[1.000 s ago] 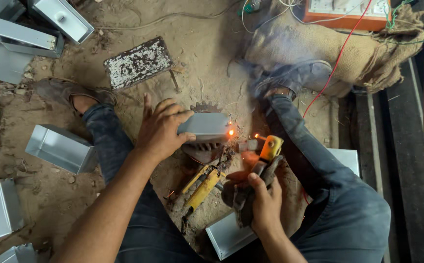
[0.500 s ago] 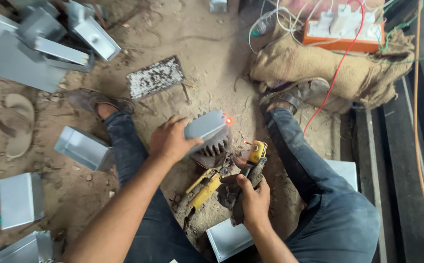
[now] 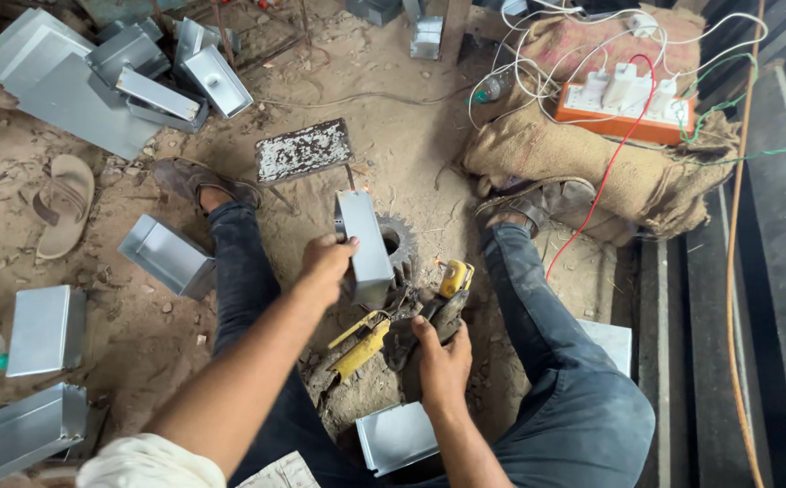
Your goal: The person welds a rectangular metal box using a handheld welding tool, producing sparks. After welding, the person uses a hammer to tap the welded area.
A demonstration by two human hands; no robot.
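The left hand (image 3: 325, 262) is clamped around a grey metal box (image 3: 363, 239), propping it upright on the gear (image 3: 399, 246) between the person's legs so a seam faces up. The right hand (image 3: 443, 357) is closed on the welding holder (image 3: 443, 298), tip held just beside the box.

Grey sheet-metal box (image 3: 363, 237) stands upright against a toothed gear (image 3: 402, 248).

Sandy dirt floor (image 3: 411, 99) in daylight, dark steel beams (image 3: 772, 298) along one side.
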